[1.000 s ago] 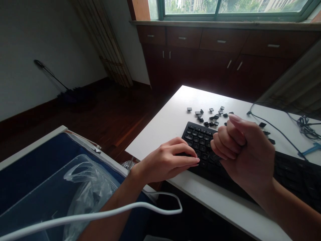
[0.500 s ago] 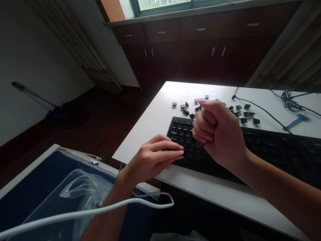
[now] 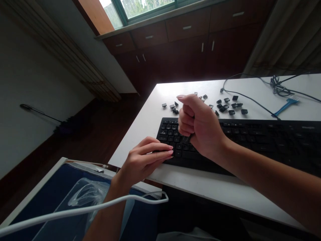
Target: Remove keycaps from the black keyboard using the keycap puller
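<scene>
A black keyboard (image 3: pixel 250 137) lies along the front of the white table. My left hand (image 3: pixel 144 157) grips its lower left corner, fingers stretched together over the end keys and the thumb side hidden. Above the keyboard's left part, my right hand (image 3: pixel 200 124) is closed in a fist with the thumb on top. From beneath the fist a small dark tool with thin prongs (image 3: pixel 185 139) shows, mostly hidden by the fingers; its lower end is at the keys. Loose black keycaps (image 3: pixel 231 112) are scattered behind the keyboard, some hidden behind my right hand.
A blue brush (image 3: pixel 284 106) and a black cable (image 3: pixel 253 95) lie at the table's back right. A white bar (image 3: pixel 82 211) crosses in front of my left forearm. Left of the table stands a blue-lined container (image 3: pixel 54 190) with clear plastic in it.
The view has turned, so the table and both hands appear further left. My right hand stays closed over the keyboard, and more of the dark tool shows below it. My left hand keeps its place.
</scene>
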A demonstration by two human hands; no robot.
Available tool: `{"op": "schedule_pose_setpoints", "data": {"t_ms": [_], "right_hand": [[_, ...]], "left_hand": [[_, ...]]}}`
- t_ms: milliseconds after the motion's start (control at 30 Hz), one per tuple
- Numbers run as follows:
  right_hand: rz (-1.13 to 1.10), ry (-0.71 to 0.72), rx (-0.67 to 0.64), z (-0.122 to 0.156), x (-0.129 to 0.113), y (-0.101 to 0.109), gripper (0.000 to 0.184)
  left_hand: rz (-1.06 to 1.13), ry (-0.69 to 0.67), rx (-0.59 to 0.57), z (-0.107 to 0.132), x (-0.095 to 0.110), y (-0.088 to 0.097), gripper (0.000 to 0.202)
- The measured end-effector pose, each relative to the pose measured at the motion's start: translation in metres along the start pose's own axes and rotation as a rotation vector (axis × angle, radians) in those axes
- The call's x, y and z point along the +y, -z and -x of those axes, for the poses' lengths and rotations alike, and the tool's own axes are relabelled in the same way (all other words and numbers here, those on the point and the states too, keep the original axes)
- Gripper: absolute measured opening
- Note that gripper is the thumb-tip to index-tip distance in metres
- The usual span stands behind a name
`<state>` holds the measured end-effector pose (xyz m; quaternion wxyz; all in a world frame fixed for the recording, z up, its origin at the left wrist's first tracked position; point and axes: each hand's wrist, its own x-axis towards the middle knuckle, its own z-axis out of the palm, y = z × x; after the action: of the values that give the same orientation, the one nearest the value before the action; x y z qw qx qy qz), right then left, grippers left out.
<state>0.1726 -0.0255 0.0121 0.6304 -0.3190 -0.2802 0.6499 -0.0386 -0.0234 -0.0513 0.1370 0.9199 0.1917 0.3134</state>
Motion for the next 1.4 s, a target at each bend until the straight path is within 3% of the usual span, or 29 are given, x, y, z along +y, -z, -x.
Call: {"op": "schedule_pose_setpoints", "data": {"t_ms": [133,267,467,533,833,967,1167,1267,1400], "right_hand": [[-0.022,-0.028,-0.009,0.003,0.003,-0.001,0.045],[-0.039,-0.038,-0.123,0.009,0.014,-0.002,0.047],[0.073,0.028,-0.291,0.012,0.040,-0.004,0.051],[0.143,0.051,-0.323,0.012,0.046,-0.004,0.051],[0.442,0.137,-0.360,0.019,0.052,0.000,0.054],[0.533,0.181,-0.379,0.020,0.055,0.001,0.053],[0.614,0.231,-0.386,0.021,0.061,0.001,0.052],[0.550,0.172,-0.356,0.020,0.061,0.000,0.052],[0.265,0.043,-0.255,0.011,0.045,-0.003,0.051]], "left_hand": [[-0.008,0.024,0.009,0.000,0.001,0.001,0.038],[0.043,0.038,0.014,-0.001,0.001,0.000,0.035],[0.203,0.320,0.116,0.003,0.002,-0.005,0.038],[0.229,0.354,0.109,0.005,0.002,-0.005,0.038],[0.243,0.284,0.098,0.005,0.002,0.001,0.027],[0.208,0.213,0.111,0.005,0.002,0.006,0.034],[0.201,0.218,0.106,0.006,0.002,0.008,0.042],[0.201,0.237,0.108,0.006,0.002,0.007,0.041],[0.171,0.241,0.093,0.008,0.002,0.006,0.036]]}}
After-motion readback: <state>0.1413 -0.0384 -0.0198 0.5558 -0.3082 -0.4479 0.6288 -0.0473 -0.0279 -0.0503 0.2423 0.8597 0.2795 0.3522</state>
